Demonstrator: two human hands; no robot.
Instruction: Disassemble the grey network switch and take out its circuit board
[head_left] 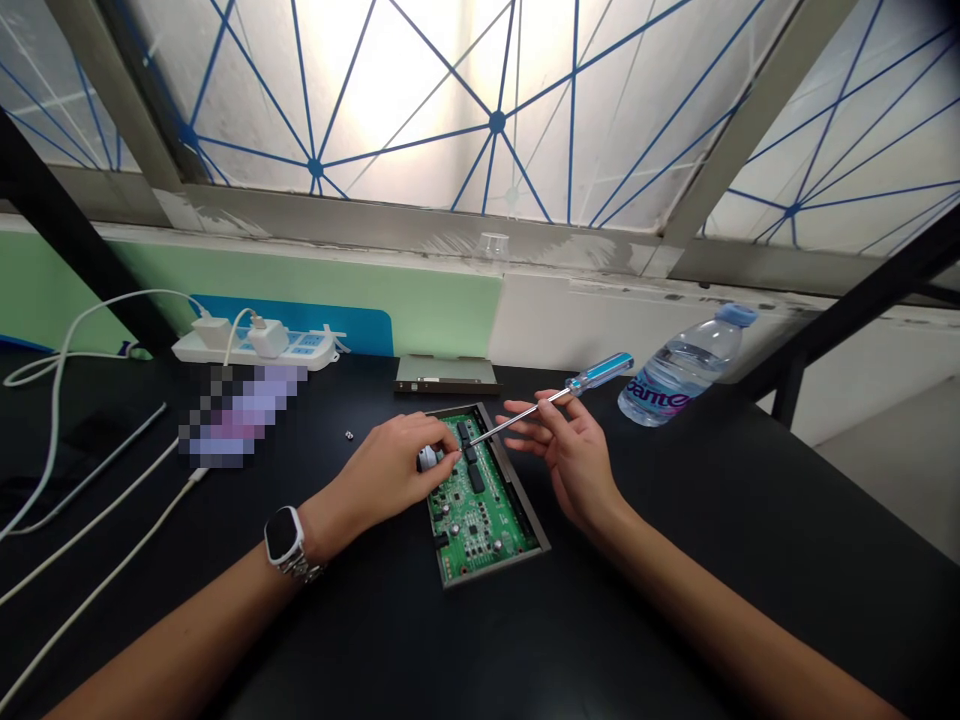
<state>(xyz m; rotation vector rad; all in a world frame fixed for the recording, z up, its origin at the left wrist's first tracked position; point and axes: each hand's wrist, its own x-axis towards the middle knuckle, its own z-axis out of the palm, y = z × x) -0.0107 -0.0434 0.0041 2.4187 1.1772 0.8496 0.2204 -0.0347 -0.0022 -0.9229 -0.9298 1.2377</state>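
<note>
A green circuit board (480, 520) lies in a shallow metal frame (523, 503) on the black table. My right hand (574, 455) pinches the shaft of a screwdriver (602, 371) between thumb and index finger, its other fingers spread. The blue, see-through handle points up and to the right, and the tip slants down to the upper part of the board. Over the board's upper left, my left hand (409, 458) has thumb and index finger drawn together close to the screwdriver tip. Whatever it pinches is too small or hidden. A whitish part shows beneath that hand.
Behind the board sits a metal cover plate (446, 374). Tiny metal pieces (349, 435) lie left of my left hand. A water bottle (681, 368) leans at right. A power strip (300, 347), white cables (112, 545) and a blurred-out object (244, 418) occupy the left.
</note>
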